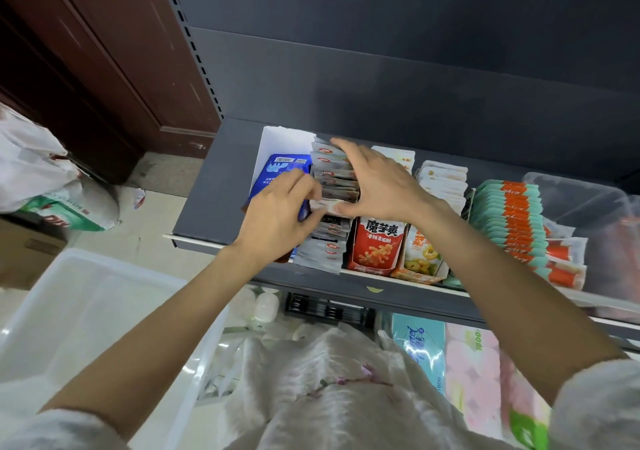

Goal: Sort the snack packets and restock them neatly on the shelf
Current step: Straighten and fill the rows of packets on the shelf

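Near the shelf (207,221) left front edge, I'm restocking: right hand (377,186) grip clamped on a bunch of white snack packets (337,186), left hand (277,214) pinching one packet's edge. Next I'd seat them squarely in their row.

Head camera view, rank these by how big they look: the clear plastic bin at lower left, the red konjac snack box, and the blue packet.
1. Clear plastic bin, by far the largest, though it is nearest the camera.
2. Red konjac snack box.
3. Blue packet, partly hidden by the left hand, so second and third are unsure.
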